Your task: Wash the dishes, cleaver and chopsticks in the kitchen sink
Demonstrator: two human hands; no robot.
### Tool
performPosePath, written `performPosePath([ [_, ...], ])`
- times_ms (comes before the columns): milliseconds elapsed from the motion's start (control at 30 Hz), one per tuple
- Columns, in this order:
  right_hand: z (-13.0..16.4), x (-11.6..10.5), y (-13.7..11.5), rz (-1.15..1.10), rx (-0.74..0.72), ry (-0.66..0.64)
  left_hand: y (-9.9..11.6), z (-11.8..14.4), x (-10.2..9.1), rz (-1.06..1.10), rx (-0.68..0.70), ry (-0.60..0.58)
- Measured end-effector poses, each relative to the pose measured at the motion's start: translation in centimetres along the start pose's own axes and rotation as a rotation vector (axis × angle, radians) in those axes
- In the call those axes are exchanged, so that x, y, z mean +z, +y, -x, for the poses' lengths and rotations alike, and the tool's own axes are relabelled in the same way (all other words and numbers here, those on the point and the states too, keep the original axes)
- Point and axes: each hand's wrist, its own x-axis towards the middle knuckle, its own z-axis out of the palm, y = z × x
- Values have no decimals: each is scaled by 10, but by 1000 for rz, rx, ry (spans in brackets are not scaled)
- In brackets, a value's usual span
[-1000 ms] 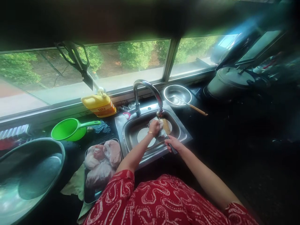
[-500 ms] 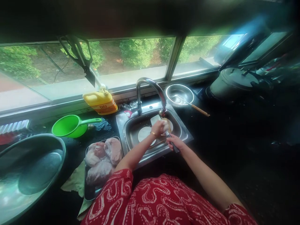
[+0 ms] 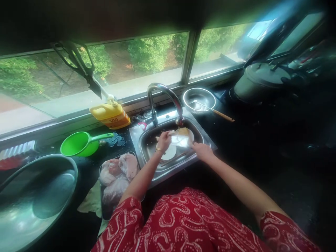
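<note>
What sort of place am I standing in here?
Most likely a kitchen: there's a metal sink with a curved faucet, a large lidded pot and what looks like bagged meat.

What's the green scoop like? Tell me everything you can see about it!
The green scoop is bright green and looks like plastic. It has a round, deep bowl and one long handle, which points toward the sink. It sits open side up on the dark counter, beside the big metal basin; I can't tell whether they touch. Neither the left hand nor the right hand is on it.
</note>
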Motion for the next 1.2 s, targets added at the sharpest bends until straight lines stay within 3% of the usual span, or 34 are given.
performPosePath([
  [100, -4, -5, -11, 171, -83, 0, 10, 9, 40, -170, 155, -243],
  [167, -4, -8, -14, 214, -100, 4, 5, 9, 50, -301, 204, -364],
  [233, 0, -9, -12, 232, -89, 3, -9, 4, 40, -445, 153, -373],
  [367, 11, -7, -3, 232, -42, 6, -39, -13, -8, -659, -138, -240],
  [467, 10, -5, -4, 221, -13, 11, -35, -16, -12, -658, -99, -192],
  [633, -4, -8, -14, 224, 27, 16, 2, 5, 49, -446, 78, -344],
  [700, -4, -10, -13, 228, 22, 21, 7, 6, 61, -348, 90, -362],
  [767, 3, -11, -8, 229, 30, 38, 1, -2, 55, -258, 22, -312],
  [900, 32, -6, 14, 197, 107, 87, -19, -29, 22, -114, -199, -167],
  [967, 50, 2, 26, 137, 200, 123, -20, -37, 19, -56, -238, -163],
  [1033, 68, 13, 38, 42, 320, 149, -11, -36, 28, 74, -286, -192],
  [1200, 105, 33, 56, -241, 543, 149, 28, -22, 54, 961, -617, -333],
])
